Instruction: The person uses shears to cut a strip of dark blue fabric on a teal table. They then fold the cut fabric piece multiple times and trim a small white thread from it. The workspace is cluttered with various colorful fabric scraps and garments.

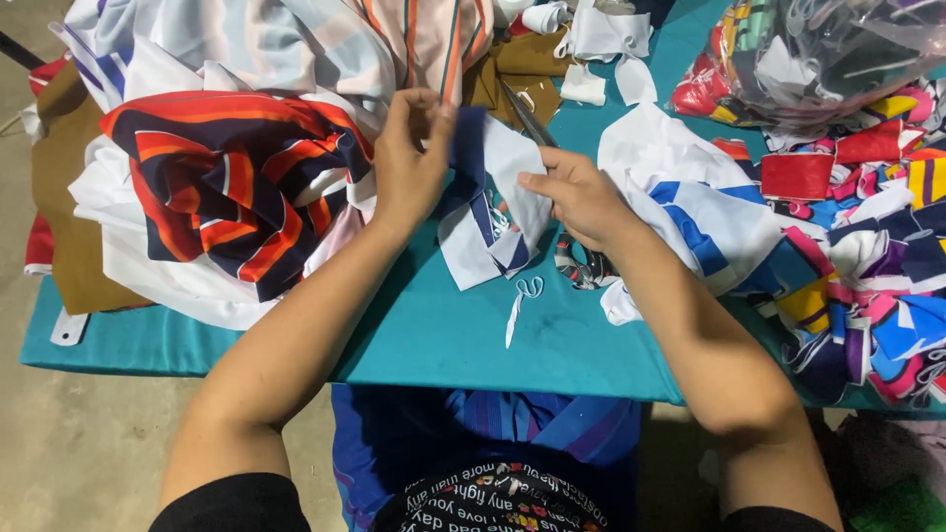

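My left hand pinches the upper edge of a white and navy fabric piece, holding it up over the teal table. My right hand grips scissors, whose dark blades point up and away beside the fabric's right edge. The fabric hangs down between both hands with its lower end resting on the table. A small white scrap lies on the teal surface just below it.
A heap of red, navy and white striped cloth fills the left of the table over brown fabric. Colourful cut pieces pile on the right. A clear plastic bag of scraps sits at the back right.
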